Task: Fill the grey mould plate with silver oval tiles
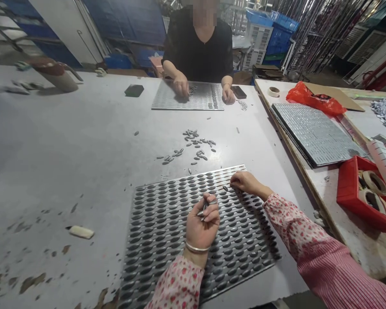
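A grey perforated tray (167, 231) with rows of oval slots lies on the table in front of me, most slots filled with small dark oval pieces. My left hand (202, 224) hovers over the tray's middle, fingers closed round several of the oval pieces. My right hand (246, 182) rests at the tray's far right edge, fingertips pinched on one small piece over a slot. A loose pile of the oval pieces (193, 148) lies on the table just beyond the tray.
Across the table a person in black works with both hands on a second tray (167, 101). To the right lie a stack of filled trays (315, 133), a red bag (312, 99) and a red bin (350, 189) of tape rolls. A white eraser-like block (80, 232) sits left.
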The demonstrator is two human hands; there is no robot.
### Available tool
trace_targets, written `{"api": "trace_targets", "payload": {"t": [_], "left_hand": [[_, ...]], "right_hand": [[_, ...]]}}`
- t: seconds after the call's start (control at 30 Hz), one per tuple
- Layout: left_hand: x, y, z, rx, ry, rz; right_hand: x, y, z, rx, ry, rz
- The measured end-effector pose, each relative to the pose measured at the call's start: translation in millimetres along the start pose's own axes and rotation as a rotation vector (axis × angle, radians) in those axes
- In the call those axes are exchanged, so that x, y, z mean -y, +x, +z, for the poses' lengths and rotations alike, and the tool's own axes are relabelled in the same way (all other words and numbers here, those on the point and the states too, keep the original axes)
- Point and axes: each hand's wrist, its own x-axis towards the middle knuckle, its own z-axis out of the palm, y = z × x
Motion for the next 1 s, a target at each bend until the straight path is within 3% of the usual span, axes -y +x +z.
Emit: {"api": "trace_targets", "payload": {"t": [0.17, 0.4, 0.7, 0.9, 1.0], "left_hand": [[9.9, -13.7, -6.4, -0.052, -0.04, -0.029], [17.1, -22.5, -15.0, -0.11, -0.061, -0.046], [30.9, -27.3, -23.1, -0.209, -0.046, -0.088], [34.0, -28.9, -21.8, -0.239, -0.036, -0.101], [33.5, -29.8, -21.9, -0.235, -0.052, -0.097]], "right_hand": [[4.5, -4.8, -2.0, -0.039, -0.031, -0.06], [-10.1, -5.8, 1.7, -0.048, 0.152, -0.137], [-6.6, -0.7, -4.1, 0.038, -0.066, -0.18], [4.3, 7.6, 7.3, -0.051, -0.034, 0.02], [15.7, 13.2, 12.8, 0.002, -0.09, 0.007]]}}
